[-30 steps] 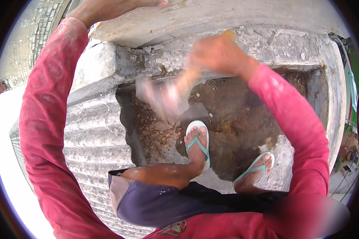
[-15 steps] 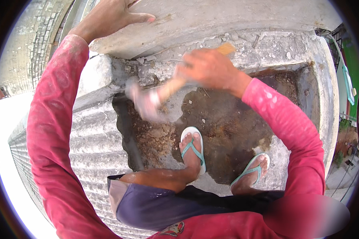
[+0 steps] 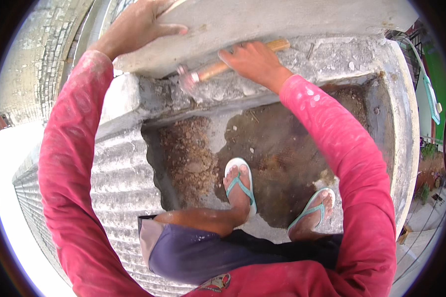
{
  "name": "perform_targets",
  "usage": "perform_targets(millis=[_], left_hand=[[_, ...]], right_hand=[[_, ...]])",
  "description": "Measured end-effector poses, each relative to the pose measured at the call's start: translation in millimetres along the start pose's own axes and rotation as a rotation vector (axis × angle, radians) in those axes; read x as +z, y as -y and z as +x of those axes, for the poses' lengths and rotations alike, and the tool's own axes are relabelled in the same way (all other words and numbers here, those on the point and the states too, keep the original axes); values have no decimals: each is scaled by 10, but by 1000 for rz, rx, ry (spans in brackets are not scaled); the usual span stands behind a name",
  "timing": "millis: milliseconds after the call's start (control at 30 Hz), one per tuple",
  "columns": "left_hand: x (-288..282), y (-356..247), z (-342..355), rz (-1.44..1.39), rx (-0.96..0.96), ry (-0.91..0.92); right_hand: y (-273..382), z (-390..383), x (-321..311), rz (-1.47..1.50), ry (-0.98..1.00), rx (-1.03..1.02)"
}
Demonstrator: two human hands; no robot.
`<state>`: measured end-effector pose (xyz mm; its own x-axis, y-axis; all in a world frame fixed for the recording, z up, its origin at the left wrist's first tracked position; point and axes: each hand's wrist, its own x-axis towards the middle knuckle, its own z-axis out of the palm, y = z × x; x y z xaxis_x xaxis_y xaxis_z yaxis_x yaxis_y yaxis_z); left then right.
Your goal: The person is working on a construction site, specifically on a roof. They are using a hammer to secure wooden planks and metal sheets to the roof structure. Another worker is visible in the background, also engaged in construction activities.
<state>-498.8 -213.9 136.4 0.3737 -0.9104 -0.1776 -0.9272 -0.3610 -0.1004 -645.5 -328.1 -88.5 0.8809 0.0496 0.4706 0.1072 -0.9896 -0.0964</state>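
Observation:
My right hand grips the wooden handle of a hammer high in the centre. Its blurred head is low to the left, by the rough concrete ledge under a pale upright slab. My left hand holds the slab's upper left edge, thumb spread out on its face and fingertips partly out of sight. Loose chips lie on the ledge.
My sandalled feet stand in a shallow concrete trough with dark wet patches and rubble. Corrugated roofing runs along the left. Right, beyond the trough's rim, are a drop, plants and wires. Brickwork shows top left.
My right hand and the hammer have risen in the picture, the head moving up from over the trough to beside the ledge. My left hand stays on the slab.

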Motion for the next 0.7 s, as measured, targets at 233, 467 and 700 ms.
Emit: perform_targets(millis=[233, 467, 700], left_hand=[[-24, 38, -35, 48, 39, -23], [12, 108, -27, 6, 115, -117], [175, 73, -189, 223, 124, -374]], right_hand=[[406, -71, -163, 217, -275, -420], [109, -307, -274, 87, -32, 11], [-29, -1679, -912, 93, 355, -80]])
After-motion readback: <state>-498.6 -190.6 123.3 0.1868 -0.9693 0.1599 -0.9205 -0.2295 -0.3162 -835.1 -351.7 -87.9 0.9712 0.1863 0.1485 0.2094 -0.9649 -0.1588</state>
